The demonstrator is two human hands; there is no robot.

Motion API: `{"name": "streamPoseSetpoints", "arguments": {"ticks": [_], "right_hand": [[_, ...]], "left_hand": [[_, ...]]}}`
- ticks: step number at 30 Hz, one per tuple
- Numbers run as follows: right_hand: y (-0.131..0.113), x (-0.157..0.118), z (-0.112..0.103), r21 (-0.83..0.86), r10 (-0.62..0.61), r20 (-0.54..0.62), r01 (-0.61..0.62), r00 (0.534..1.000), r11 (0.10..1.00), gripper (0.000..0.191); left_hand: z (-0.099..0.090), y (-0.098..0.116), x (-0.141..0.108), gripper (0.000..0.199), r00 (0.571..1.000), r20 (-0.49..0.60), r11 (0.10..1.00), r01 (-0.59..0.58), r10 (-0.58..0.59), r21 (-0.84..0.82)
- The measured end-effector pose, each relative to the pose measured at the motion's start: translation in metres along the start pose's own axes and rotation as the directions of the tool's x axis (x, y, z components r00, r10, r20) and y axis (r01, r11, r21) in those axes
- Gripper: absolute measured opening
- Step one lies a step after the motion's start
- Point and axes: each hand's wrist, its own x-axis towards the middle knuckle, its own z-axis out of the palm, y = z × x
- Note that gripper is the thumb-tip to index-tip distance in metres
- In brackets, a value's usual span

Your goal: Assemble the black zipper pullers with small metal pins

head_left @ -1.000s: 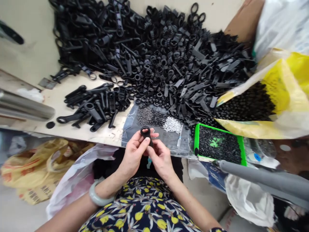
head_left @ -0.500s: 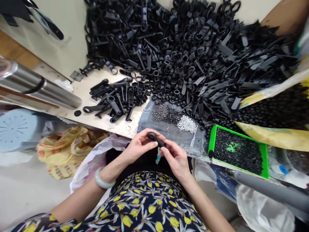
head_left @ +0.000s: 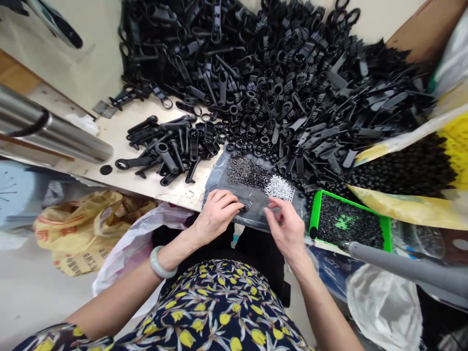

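My left hand (head_left: 218,214) is closed around a small black plastic part, mostly hidden by the fingers. Its round, ring-like end (head_left: 245,208) pokes out past the fingertips, over the dark plastic sheet (head_left: 256,222). To the right, my right hand (head_left: 287,226) is apart from that part, its fingers half curled and a gap between thumb and forefinger; nothing shows in it. Just beyond its fingertips lies a heap of small silver pins (head_left: 278,187). A couple of loose pins (head_left: 250,201) rest on the sheet between the hands.
A large pile of black plastic parts (head_left: 256,63) covers the back of the table. Black handle-like pieces (head_left: 171,146) lie at left, near a metal post (head_left: 54,124). Small dark pieces (head_left: 239,170) sit beside the pins. A green tray (head_left: 314,214) of black bits stands right.
My right hand has let go of the black part and moved right, towards the silver pins. My left hand keeps the part and has turned, now covering most of it. The view has shifted slightly.
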Motion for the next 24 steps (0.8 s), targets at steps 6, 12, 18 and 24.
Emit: {"name": "streamPoseSetpoints", "arguments": {"ticks": [6, 12, 18, 24], "right_hand": [[0.001, 0.014, 0.013, -0.233, -0.148, 0.139, 0.178, 0.979, 0.956, 0.015], [-0.003, 0.022, 0.028, -0.303, -0.180, 0.135, 0.213, 0.974, 0.929, 0.019], [0.010, 0.029, 0.000, -0.261, -0.154, 0.145, 0.188, 0.977, 0.947, 0.018], [0.026, 0.074, -0.025, -0.175, -0.052, -0.015, 0.048, 0.999, 0.983, 0.022]], "left_hand": [[0.001, 0.005, 0.008, 0.027, 0.988, 0.019, 0.960, -0.154, 0.154, 0.232], [0.000, 0.005, 0.010, 0.016, 0.969, -0.018, 0.908, -0.223, 0.245, 0.356], [0.012, 0.008, 0.032, 0.018, 0.944, 0.027, 0.885, -0.319, 0.330, 0.339], [0.018, 0.013, 0.032, 0.018, 0.944, 0.038, 0.870, -0.319, 0.329, 0.377]]}}
